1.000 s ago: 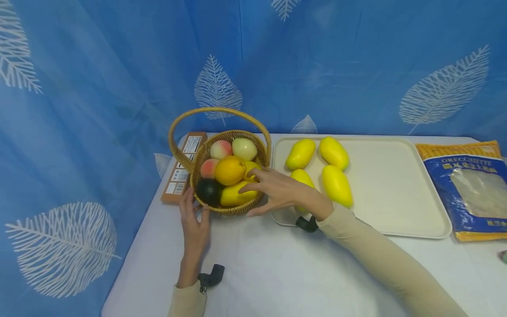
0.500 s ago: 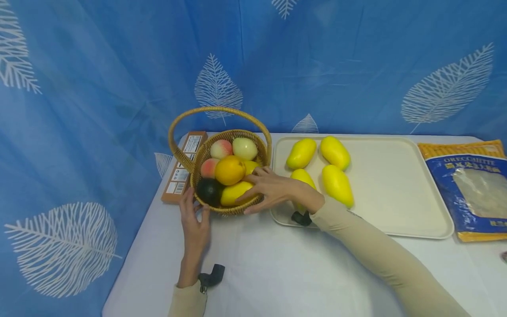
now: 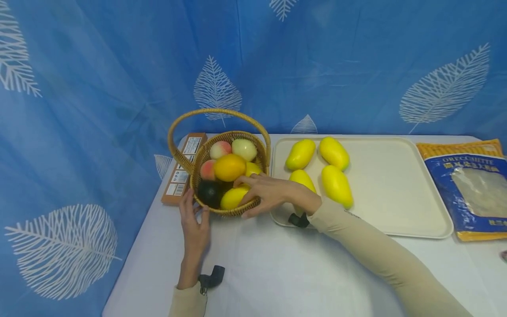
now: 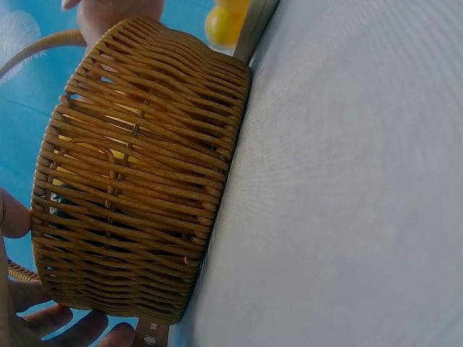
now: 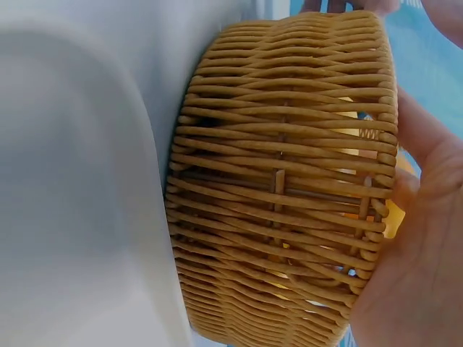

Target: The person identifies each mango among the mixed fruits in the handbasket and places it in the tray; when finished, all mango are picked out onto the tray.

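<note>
A wicker basket (image 3: 219, 211) with a tall arched handle holds peaches (image 3: 220, 150), a pale green fruit (image 3: 244, 149), a dark green avocado-like fruit (image 3: 209, 193), an orange-yellow fruit (image 3: 230, 167) and yellow mangoes. My right hand (image 3: 267, 191) reaches over the basket's right rim, fingers curled round the front yellow mango (image 3: 233, 198), partly covering it. In the right wrist view that hand (image 5: 427, 238) overlaps the rim. My left hand (image 3: 195, 222) touches the basket's front left side with spread, relaxed fingers; the left wrist view shows its fingers (image 4: 81, 329) along the wicker wall.
Right of the basket lies a cream tray (image 3: 396, 189) bearing several yellow mangoes (image 3: 337, 186). A blue and yellow pasta bag (image 3: 471, 189) is at the tray's right. Behind the basket's left side lies a brown labelled box (image 3: 174, 187). A blue leaf-print curtain (image 3: 348, 66) hangs behind the table.
My right hand has moved left and deeper into the basket, its fingers closing round the front mango. The orange-yellow fruit has turned and shifted slightly up. My left hand has stayed put.
</note>
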Demonstrator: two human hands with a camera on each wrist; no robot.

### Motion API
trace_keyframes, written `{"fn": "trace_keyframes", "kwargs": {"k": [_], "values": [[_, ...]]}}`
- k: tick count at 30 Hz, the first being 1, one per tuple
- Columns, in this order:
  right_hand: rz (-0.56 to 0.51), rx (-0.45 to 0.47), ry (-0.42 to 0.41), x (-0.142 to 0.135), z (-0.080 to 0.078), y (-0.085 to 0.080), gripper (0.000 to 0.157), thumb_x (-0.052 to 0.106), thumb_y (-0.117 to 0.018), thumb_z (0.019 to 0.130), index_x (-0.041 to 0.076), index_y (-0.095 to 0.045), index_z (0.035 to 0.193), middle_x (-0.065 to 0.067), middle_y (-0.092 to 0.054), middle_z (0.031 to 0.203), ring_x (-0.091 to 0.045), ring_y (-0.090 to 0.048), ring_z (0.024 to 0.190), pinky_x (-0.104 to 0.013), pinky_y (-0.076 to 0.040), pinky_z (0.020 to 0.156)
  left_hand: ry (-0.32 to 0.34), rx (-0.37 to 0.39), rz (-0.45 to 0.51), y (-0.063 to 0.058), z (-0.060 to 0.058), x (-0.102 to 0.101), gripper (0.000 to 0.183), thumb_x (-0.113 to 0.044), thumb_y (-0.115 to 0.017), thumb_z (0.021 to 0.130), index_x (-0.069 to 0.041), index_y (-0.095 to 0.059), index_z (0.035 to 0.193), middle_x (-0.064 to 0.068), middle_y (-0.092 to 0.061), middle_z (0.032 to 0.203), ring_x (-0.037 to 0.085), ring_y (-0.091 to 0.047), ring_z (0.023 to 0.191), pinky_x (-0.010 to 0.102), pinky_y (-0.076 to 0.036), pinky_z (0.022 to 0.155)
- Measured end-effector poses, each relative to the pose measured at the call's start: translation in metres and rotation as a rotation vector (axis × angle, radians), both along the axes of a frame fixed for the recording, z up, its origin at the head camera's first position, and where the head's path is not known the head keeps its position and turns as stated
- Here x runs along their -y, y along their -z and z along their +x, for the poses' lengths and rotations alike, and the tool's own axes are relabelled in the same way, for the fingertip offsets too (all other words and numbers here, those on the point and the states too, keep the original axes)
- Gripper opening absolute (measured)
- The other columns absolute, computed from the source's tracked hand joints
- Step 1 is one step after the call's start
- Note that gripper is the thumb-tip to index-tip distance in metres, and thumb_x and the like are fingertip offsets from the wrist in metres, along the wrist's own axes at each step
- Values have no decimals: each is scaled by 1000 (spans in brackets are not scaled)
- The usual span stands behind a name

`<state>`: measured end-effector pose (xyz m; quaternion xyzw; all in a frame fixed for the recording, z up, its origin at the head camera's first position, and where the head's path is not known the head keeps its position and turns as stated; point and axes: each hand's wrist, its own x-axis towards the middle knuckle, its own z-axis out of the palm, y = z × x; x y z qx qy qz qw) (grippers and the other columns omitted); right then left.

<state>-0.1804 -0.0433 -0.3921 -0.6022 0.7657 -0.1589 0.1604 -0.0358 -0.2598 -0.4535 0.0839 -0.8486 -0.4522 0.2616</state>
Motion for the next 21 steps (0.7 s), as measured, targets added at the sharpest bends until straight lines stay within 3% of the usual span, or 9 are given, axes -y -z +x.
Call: {"fn": "trace_keyframes", "kwargs": {"k": [5, 9, 12, 17, 21], "values": [[21, 50, 29, 1, -1, -4, 41, 55, -61, 89, 26, -74, 115, -12, -36, 155, -29, -34, 135, -49, -31, 109, 11, -26, 15, 1, 0, 1, 57, -9, -54, 99, -3, -32, 151, 16, -31, 151, 30, -43, 132, 50, -45, 100], [32, 63, 37, 2, -2, -6, 38, 54, -62, 89, 26, -77, 110, -10, -45, 147, -25, -36, 128, -45, -31, 102, 6, -21, 9, 2, 0, 0, 56, -10, -54, 99, -2, -32, 151, 16, -31, 151, 30, -43, 133, 50, -46, 101], [26, 78, 39, 2, -3, -6, 37, 53, -62, 88, 25, -77, 108, -10, -43, 147, -25, -36, 130, -48, -30, 105, 1, -16, 2, 2, 0, 0, 57, -10, -54, 99, -1, -32, 150, 16, -32, 150, 30, -44, 133, 49, -46, 101], [-66, 85, 20, -4, -8, -8, 29, 44, -64, 90, 25, -77, 108, -12, -41, 149, -27, -34, 137, -53, -26, 115, 1, -24, -5, 1, 0, 0, 57, -5, -54, 97, 1, -32, 149, 18, -32, 150, 34, -46, 130, 49, -46, 100], [-179, 84, 30, -15, -11, -20, 24, 33, -66, 89, 28, -76, 110, -12, -42, 147, -29, -34, 134, -53, -31, 111, -5, -12, -7, 0, 0, 0, 58, -5, -55, 97, 1, -32, 149, 17, -32, 150, 34, -46, 130, 48, -46, 101]]}}
